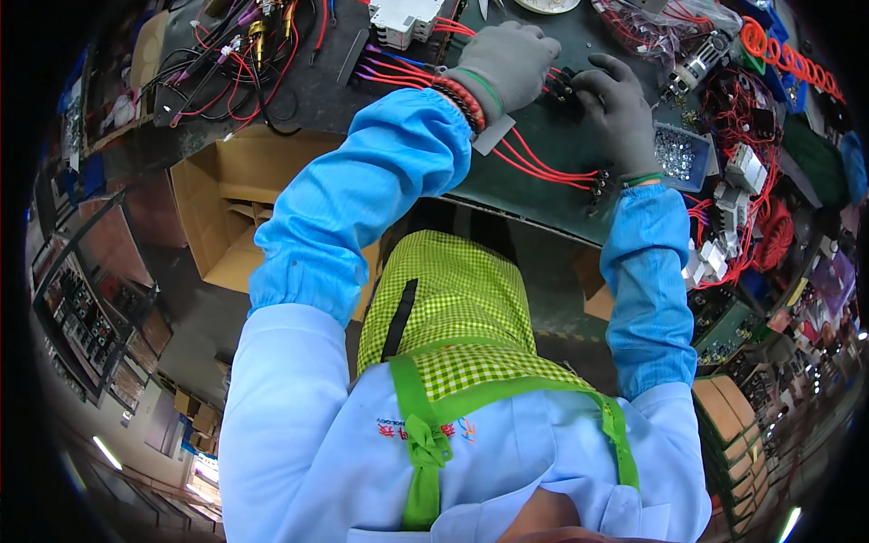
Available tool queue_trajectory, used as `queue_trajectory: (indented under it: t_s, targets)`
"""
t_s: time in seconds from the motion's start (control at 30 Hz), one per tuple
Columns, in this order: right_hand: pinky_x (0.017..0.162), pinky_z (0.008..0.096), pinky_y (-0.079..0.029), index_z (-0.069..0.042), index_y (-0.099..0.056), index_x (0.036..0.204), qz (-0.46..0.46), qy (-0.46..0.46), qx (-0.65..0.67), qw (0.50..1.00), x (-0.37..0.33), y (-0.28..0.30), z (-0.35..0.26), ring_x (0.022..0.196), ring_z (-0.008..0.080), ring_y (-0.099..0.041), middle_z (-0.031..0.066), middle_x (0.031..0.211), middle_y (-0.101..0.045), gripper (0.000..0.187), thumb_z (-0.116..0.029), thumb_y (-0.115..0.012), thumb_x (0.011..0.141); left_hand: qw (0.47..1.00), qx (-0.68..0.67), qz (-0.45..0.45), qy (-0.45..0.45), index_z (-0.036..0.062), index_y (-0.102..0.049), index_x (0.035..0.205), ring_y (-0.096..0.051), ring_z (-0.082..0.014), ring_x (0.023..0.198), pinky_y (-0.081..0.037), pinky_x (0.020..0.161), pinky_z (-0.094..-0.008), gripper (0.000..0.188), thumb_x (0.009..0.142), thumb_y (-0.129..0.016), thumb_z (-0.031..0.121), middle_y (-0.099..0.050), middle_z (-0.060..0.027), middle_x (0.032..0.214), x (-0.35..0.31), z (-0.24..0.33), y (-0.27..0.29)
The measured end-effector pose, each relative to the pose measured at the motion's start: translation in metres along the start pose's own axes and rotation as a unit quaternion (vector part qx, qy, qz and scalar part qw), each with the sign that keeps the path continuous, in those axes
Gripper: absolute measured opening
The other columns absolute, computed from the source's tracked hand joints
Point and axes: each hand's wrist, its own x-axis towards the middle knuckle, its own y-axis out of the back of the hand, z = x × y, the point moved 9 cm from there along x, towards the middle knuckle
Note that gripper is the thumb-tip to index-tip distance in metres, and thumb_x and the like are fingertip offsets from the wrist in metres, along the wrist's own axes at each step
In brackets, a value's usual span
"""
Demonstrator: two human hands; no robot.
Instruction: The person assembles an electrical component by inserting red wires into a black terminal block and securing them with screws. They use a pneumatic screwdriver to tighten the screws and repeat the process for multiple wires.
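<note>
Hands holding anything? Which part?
Both gloved hands, left hand and right hand, meet on a small black component with red wires; exact grip hidden.

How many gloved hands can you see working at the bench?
2. The left hand in a grey glove rests on the red wires; the right hand, also gloved, touches a small black part beside it. No other hands show.

open cardboard box (226, 195) | tray of small screws (677, 152) | white breaker (403, 20)
</note>
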Motion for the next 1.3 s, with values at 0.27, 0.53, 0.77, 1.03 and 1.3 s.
queue_trajectory:
  t_s: [0.27, 0.53, 0.77, 1.03, 1.3]
  targets:
    - [0.092, 0.0409, -0.048, -0.013, -0.07, 0.097, -0.009, 0.044, -0.017, 0.999, 0.0, -0.016, -0.002, 0.11, 0.0331, -0.059, 0.0114, 0.12, -0.062, 0.016, -0.015, -0.068, 0.082, 0.998, 0.04, -0.045, 0.011, 0.013, -0.065, 0.106, -0.062, -0.0276, 0.106, -0.054, 0.084, -0.0437, 0.023, 0.083, -0.065, 0.018, -0.064, -0.0073, 0.11, 0.0, 0.009, -0.011]
    - [0.085, 0.0432, -0.049, -0.013, -0.068, 0.099, -0.018, 0.014, -0.03, 0.999, 0.001, -0.019, 0.001, 0.101, 0.0335, -0.061, 0.0096, 0.107, -0.064, 0.017, -0.017, -0.067, 0.082, 0.995, 0.037, -0.094, 0.025, 0.0149, -0.069, 0.109, -0.064, -0.028, 0.107, -0.054, 0.088, -0.0446, 0.026, 0.084, -0.064, 0.017, -0.067, -0.0092, 0.112, 0.0, 0.009, -0.013]
    - [0.083, 0.0438, -0.049, -0.008, -0.066, 0.1, -0.027, -0.014, 0.018, 0.999, 0.003, -0.02, 0.01, 0.098, 0.0345, -0.06, 0.0115, 0.103, -0.063, 0.02, -0.019, -0.067, 0.083, 0.996, 0.032, -0.084, 0.024, 0.0145, -0.068, 0.107, -0.064, -0.0279, 0.106, -0.054, 0.087, -0.0444, 0.022, 0.087, -0.062, 0.02, -0.067, -0.0088, 0.109, -0.001, 0.01, -0.01]
    - [0.082, 0.0435, -0.049, -0.008, -0.067, 0.097, -0.052, -0.04, 0.021, 0.998, 0.007, -0.019, 0.011, 0.095, 0.0349, -0.061, 0.0128, 0.098, -0.063, 0.018, -0.02, -0.067, 0.083, 0.995, 0.038, -0.09, 0.02, 0.0139, -0.066, 0.106, -0.063, -0.0272, 0.105, -0.054, 0.085, -0.0451, 0.02, 0.089, -0.061, 0.023, -0.065, -0.0087, 0.108, 0.0, 0.008, -0.016]
    - [0.083, 0.0428, -0.049, -0.008, -0.067, 0.096, -0.08, -0.063, 0.02, 0.995, 0.012, -0.022, 0.019, 0.095, 0.0341, -0.062, 0.0134, 0.099, -0.063, 0.02, -0.02, -0.067, 0.081, 0.995, 0.038, -0.092, 0.021, 0.0142, -0.066, 0.106, -0.062, -0.0271, 0.106, -0.054, 0.085, -0.0438, 0.02, 0.088, -0.062, 0.023, -0.065, -0.008, 0.107, 0.001, 0.009, -0.017]
